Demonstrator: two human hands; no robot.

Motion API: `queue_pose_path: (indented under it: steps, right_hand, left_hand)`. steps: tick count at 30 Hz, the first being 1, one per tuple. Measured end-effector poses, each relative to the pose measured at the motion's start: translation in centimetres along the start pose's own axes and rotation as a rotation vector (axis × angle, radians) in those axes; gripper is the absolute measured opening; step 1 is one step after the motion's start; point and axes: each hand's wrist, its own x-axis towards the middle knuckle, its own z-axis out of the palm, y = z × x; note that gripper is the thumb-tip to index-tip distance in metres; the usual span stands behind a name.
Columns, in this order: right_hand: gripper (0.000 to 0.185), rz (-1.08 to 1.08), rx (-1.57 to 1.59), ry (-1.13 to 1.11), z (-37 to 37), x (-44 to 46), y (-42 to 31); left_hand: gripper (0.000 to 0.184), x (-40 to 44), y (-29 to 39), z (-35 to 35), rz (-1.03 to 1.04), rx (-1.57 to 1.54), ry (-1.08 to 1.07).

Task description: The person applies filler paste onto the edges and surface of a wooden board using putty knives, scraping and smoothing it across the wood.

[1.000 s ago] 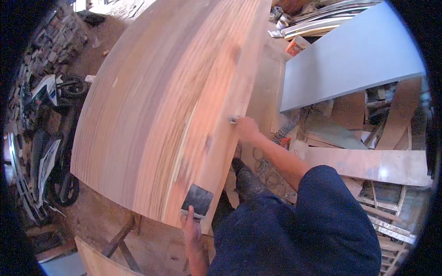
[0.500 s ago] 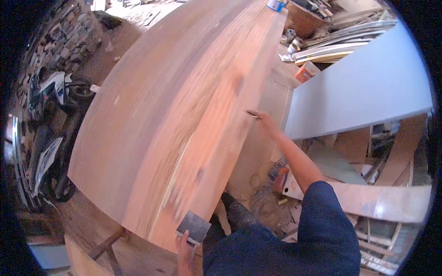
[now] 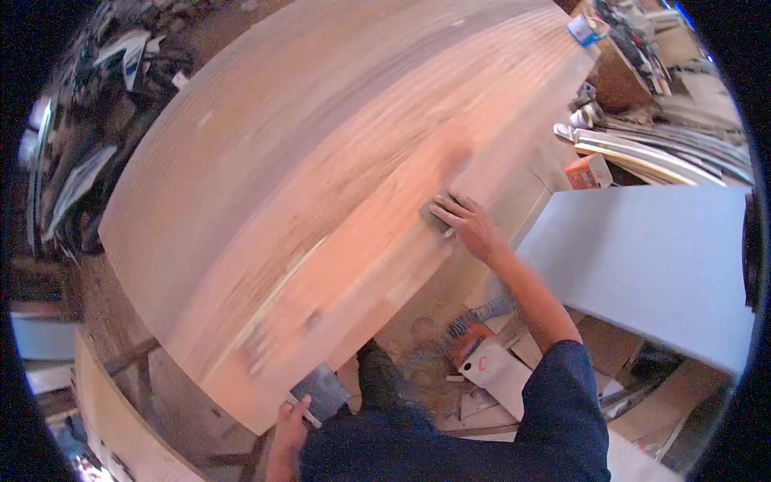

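Note:
A large wooden panel (image 3: 241, 185) with brown and pinkish streaks lies in front of me, patched with pale filler near its right edge. My right hand (image 3: 472, 226), closed around a small grey putty scraper (image 3: 435, 218), presses the blade against the panel's surface close to that edge. At the panel's near corner, my left hand (image 3: 291, 424) grips a wider dark rectangular scraper plate (image 3: 323, 390) by its pale edge, thumb on top. The plate is held flat, beside the panel's edge and near my body.
A blue-and-white tin (image 3: 585, 30) stands on the panel's far corner. To the right is a light blue board (image 3: 642, 249), with an orange-and-white container (image 3: 589, 172) behind it. A white-and-red box (image 3: 496, 373) sits below. A motorcycle (image 3: 92, 169) stands left.
My right hand has come from beyond the panel's edge onto its surface, turning the scraper flat against the wood. My left hand still holds the plate. The view has swung.

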Motion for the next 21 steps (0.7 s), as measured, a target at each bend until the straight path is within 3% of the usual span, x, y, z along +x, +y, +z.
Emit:
queue_pose_path:
  steps: [5,8,12,21]
  right_hand:
    - [0.048,-0.049,0.015,-0.134,-3.4,-5.2,2.3]
    - [0.049,-0.037,-0.008,-0.206,-6.8,-5.4,2.2]
    - [0.048,-0.043,0.107,-0.058,-7.5,-1.5,-1.4]
    - [0.05,-0.063,0.108,-0.022,-3.2,0.6,-0.9]
  left_hand:
    - [0.035,-2.7,2.5,3.5,0.046,-0.023,0.072]
    - [0.034,-4.3,5.3,5.0,-0.051,0.107,0.131]
    - [0.033,-5.5,5.8,4.8,0.138,0.151,0.021]
    - [0.034,-6.0,7.4,7.0,-0.069,0.051,0.146]
